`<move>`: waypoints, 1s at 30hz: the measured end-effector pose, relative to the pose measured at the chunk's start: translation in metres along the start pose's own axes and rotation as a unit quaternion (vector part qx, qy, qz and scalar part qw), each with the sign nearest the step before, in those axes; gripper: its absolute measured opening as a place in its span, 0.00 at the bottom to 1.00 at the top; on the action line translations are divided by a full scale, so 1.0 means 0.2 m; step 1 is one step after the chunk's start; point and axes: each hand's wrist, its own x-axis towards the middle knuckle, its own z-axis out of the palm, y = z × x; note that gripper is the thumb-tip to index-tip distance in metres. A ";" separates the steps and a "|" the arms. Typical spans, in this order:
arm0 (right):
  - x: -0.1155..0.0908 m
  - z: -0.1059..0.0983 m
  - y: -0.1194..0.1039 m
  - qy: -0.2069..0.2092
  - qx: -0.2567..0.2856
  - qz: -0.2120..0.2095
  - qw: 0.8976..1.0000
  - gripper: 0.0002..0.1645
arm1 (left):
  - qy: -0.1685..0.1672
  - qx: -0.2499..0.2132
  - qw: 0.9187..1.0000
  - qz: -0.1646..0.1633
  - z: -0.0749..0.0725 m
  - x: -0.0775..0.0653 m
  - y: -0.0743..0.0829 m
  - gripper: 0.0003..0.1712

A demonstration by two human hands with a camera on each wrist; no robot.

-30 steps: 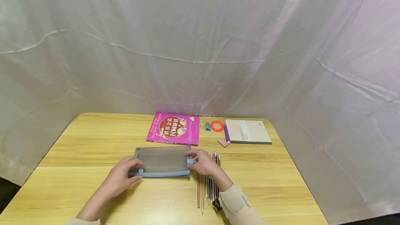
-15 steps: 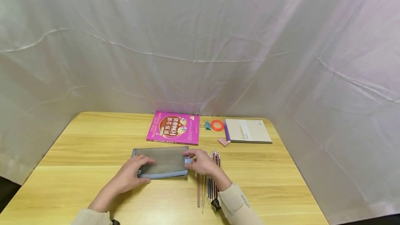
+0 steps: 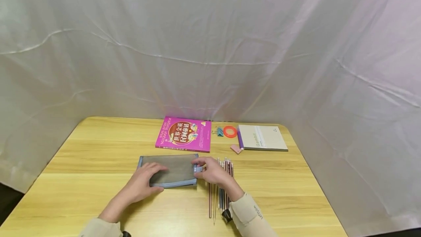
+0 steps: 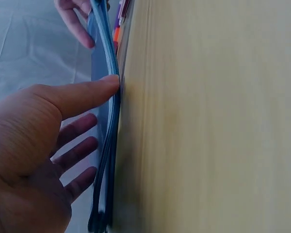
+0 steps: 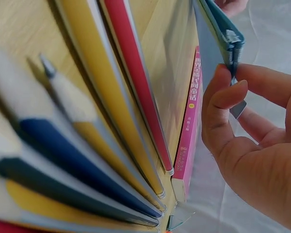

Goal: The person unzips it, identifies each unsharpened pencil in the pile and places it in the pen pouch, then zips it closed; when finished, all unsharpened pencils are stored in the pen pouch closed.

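Observation:
A flat grey mesh zip pouch [image 3: 181, 166] with blue edging lies in front of the pink book. My right hand [image 3: 213, 171] pinches its right end, by a small blue tab, between thumb and fingers; the right wrist view shows the pouch's corner [image 5: 233, 41] at the fingertips. My left hand [image 3: 141, 183] rests on the pouch's left part, with fingers over the mesh. In the left wrist view the thumb touches the zipper edge [image 4: 106, 48], and the other fingers spread, fairly straight, along the pouch's face. The pouch's lower left corner is hidden by this hand.
Several pencils [image 3: 222, 193] lie under and beside the right forearm, with a black object [image 3: 226, 215] at their near end. Behind are a pink book [image 3: 184, 134], binder clip [image 3: 219, 131], orange ring [image 3: 230, 131], eraser [image 3: 235, 149], purple marker [image 3: 240, 140] and notebook [image 3: 263, 137].
My left hand has moved right along the pouch's near edge, from its left corner further over the mesh. The pouch has shifted slightly left; my right hand keeps its pinch.

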 end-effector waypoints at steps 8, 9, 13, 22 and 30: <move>0.00 0.01 -0.01 -0.013 0.030 0.004 0.999 0.33 | -0.017 -0.011 1.000 -0.011 0.02 0.02 0.04 0.35; 0.00 0.02 -0.01 -0.016 0.038 0.007 0.999 0.34 | -0.018 -0.010 1.000 -0.012 0.02 0.02 0.04 0.35; 0.00 0.02 -0.01 -0.024 0.050 0.017 0.998 0.39 | -0.022 0.001 1.000 -0.014 0.03 0.02 0.05 0.35; -0.01 0.01 -0.01 -0.053 0.077 0.017 0.995 0.51 | -0.026 0.025 0.999 -0.015 0.06 0.05 0.08 0.32; -0.01 0.02 -0.01 -0.058 0.079 0.014 0.995 0.54 | -0.012 0.023 1.000 -0.008 0.09 0.07 0.10 0.28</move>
